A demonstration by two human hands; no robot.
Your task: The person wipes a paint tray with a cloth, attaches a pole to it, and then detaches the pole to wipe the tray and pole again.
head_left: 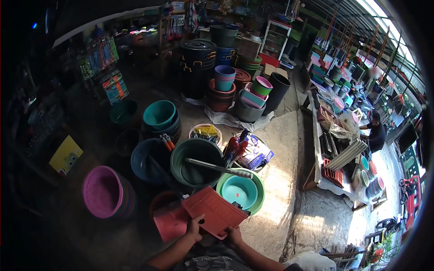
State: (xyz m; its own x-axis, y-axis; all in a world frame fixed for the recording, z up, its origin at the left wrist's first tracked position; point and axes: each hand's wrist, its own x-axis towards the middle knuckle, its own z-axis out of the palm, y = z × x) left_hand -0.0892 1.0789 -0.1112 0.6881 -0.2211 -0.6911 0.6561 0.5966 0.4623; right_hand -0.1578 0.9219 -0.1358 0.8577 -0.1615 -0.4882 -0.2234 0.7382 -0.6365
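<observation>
A red plastic piece (212, 208), flat and rectangular, is held tilted in front of my body. My left hand (194, 229) grips its lower left side, with the thumb on the face. At its lower right corner, my right hand (233, 237) is closed round the edge. Just left of it sits another red container (172, 222), partly hidden. Beyond the red piece are a dark green tub (192, 162) with a grey pole (219, 168) across it and a turquoise basin (239, 192) inside a green one.
A pink tub (103, 192) stands at the left, beside a blue tub (147, 160). Stacked buckets (224, 77) and black bins (197, 67) are farther back. On the right, a long table (323, 180) bears goods; a person (376, 133) is beside it.
</observation>
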